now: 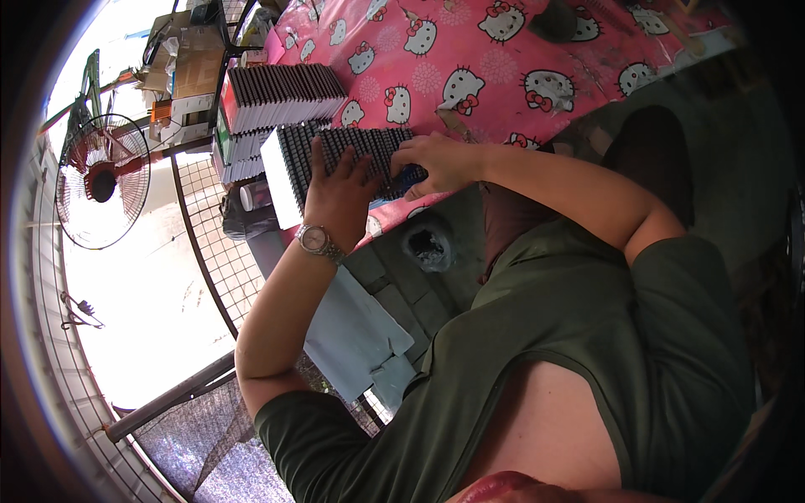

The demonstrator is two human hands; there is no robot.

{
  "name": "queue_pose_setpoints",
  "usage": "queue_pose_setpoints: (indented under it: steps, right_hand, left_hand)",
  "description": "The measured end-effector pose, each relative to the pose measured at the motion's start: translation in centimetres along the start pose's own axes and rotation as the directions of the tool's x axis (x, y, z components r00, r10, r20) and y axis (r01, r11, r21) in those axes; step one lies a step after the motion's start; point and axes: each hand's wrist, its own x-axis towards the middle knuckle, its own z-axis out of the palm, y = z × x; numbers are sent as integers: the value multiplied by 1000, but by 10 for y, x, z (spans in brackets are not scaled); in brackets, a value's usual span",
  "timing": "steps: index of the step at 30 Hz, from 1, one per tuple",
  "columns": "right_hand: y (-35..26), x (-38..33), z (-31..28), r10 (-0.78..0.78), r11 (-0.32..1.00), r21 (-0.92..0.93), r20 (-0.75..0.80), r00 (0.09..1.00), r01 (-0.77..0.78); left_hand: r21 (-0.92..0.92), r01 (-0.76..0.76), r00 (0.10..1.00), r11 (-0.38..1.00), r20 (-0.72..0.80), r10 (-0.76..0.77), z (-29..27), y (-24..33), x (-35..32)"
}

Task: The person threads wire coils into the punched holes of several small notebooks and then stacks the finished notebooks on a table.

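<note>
A row of spiral-bound notebooks (289, 168) with dark coils and white edges sits near the table's left corner. My left hand (340, 189), a metal watch (314, 240) at its wrist, rests across the coils with its fingers spread. At the row's right end, my right hand (440, 163) curls its fingers and thumb around the end notebooks. Something dark blue (411, 175) shows between that thumb and fingers, mostly hidden. Behind the row stands another stack of spiral notebooks (281, 96), also with dark coils.
A pink cartoon-cat tablecloth (495, 71) covers the table. A standing fan (102, 181) is at the left, beside a wire-mesh panel (214, 243). Cardboard boxes (197, 63) are piled at the back left. A dark bag (245, 216) hangs by the notebooks. Pale sheets (356, 331) lie below my left forearm.
</note>
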Motion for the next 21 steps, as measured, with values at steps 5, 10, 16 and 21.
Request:
queue_pose_setpoints:
  steps: [5, 10, 16, 21]
  right_hand:
    - [-3, 5, -3, 31, 999, -39, 38, 999, -29]
    - [-18, 18, -21, 385, 697, 331, 574, 722, -636]
    - [7, -5, 4, -27, 992, -123, -32, 999, 23]
    - [9, 4, 3, 106, 994, -50, 139, 985, -99]
  left_hand:
    - [5, 11, 999, 1000, 39, -11, -1, -3, 1]
    - [-2, 15, 996, 1000, 92, -15, -3, 1, 3]
    - [23, -1, 992, 1000, 123, -2, 3, 7, 8]
    - [11, 6, 987, 1000, 163, -7, -1, 3, 8]
